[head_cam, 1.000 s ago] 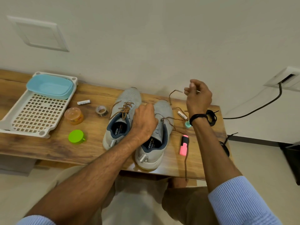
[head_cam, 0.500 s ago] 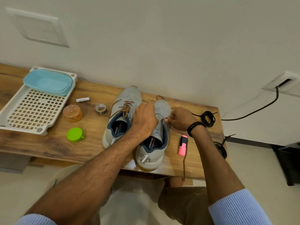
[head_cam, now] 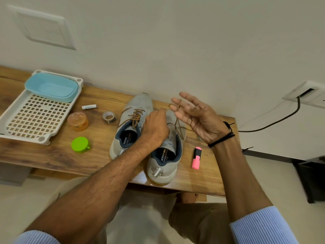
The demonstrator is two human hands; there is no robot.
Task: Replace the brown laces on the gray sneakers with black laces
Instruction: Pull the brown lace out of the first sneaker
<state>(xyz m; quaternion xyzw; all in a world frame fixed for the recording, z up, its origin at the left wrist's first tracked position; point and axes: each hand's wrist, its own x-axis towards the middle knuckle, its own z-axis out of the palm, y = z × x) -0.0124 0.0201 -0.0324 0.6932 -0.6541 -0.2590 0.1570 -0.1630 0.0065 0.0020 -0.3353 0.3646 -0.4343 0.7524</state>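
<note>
Two gray sneakers stand side by side on the wooden table (head_cam: pixel 52 152), toes toward the wall. The left sneaker (head_cam: pixel 140 104) is still laced with its brown lace (head_cam: pixel 136 118). My left hand (head_cam: pixel 155 128) grips the upper of the right sneaker (head_cam: pixel 164 166) from above. My right hand (head_cam: pixel 195 117) is raised beside the toe, fingers spread. The loosened brown lace (head_cam: pixel 177 120) is hooked between those fingers and runs down to the shoe's eyelets. Only one black lace end (head_cam: pixel 247 148) shows past the table's right edge; my right wrist hides the rest.
A pink highlighter (head_cam: pixel 196 158) lies right of the shoes. To the left are a tape roll (head_cam: pixel 109 117), a battery (head_cam: pixel 89 107), an orange jar (head_cam: pixel 78 121), a green lid (head_cam: pixel 80 144) and a white tray (head_cam: pixel 22 118) holding a blue tub (head_cam: pixel 51 87). The wall is close behind.
My right hand went down to the right sneaker's eyelets, then came back up with a length of brown lace drawn out. My left hand stayed clamped on the shoe.
</note>
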